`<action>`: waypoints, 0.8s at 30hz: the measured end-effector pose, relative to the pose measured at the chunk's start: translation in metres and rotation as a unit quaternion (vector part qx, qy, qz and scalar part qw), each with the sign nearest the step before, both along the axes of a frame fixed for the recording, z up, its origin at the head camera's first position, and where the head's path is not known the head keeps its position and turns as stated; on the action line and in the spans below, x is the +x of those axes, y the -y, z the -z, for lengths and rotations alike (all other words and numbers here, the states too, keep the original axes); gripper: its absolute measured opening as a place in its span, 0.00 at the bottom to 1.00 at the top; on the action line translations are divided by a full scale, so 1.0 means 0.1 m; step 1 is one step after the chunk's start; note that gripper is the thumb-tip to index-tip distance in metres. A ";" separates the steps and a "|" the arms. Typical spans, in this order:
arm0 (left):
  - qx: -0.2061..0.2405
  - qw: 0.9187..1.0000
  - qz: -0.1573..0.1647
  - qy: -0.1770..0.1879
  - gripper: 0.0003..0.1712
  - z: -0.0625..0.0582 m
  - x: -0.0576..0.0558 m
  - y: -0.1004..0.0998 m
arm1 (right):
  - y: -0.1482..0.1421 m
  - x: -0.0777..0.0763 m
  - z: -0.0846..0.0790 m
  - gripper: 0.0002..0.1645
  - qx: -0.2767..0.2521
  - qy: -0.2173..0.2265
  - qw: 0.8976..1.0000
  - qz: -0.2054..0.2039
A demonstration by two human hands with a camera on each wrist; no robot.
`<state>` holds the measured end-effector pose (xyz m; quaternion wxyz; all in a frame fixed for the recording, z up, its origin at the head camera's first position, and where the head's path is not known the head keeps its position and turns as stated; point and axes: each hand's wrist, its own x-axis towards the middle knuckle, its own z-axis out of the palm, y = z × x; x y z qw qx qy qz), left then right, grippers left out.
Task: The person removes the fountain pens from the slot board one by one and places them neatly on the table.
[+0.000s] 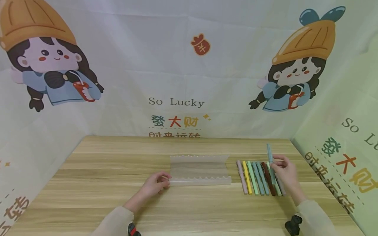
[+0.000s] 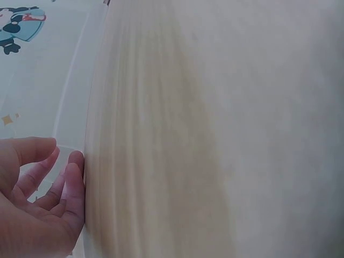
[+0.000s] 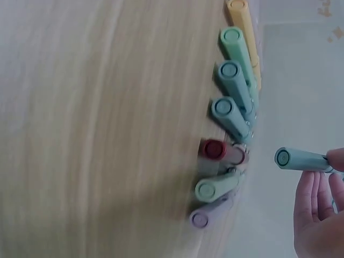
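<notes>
My left hand [image 1: 155,183] curls its fingers and thumb about the left end of a clear plastic pen case [image 1: 200,181], which lies unfolded with its notched edges showing. In the left wrist view these fingers [image 2: 74,188] are bent, close over the tabletop. My right hand [image 1: 284,170] pinches a blue-grey pen [image 1: 269,151] between thumb and fingertips, raised above the right part of a row of pens. That row includes a yellow pen [image 1: 247,178], a dark red pen [image 3: 215,149], and several green, blue and lavender ones lying side by side.
The wooden table [image 1: 103,170] carries the case in the middle and the pens to its right. A printed cloth [image 1: 141,65] with cartoon figures hangs behind and along both sides.
</notes>
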<state>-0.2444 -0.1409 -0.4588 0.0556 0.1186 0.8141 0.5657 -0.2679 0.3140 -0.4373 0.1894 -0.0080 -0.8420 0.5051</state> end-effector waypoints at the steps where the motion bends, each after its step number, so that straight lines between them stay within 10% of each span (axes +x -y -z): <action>1: 0.002 1.000 0.000 0.000 0.09 -0.02 0.01 -0.01 | -0.08 -0.04 0.08 0.16 0.002 -0.007 1.000 0.003; 10: -0.001 1.000 0.001 0.000 0.09 -0.18 0.10 -0.06 | -0.62 -0.24 0.55 0.18 0.061 -0.012 0.997 0.052; 17: 0.000 1.000 -0.001 0.002 0.09 0.02 -0.02 0.00 | -0.45 0.13 0.06 0.19 0.066 0.019 0.997 0.037; 24: -0.005 1.000 0.001 -0.001 0.09 -0.07 0.04 -0.03 | -0.32 0.34 -0.16 0.17 0.135 0.049 0.989 0.041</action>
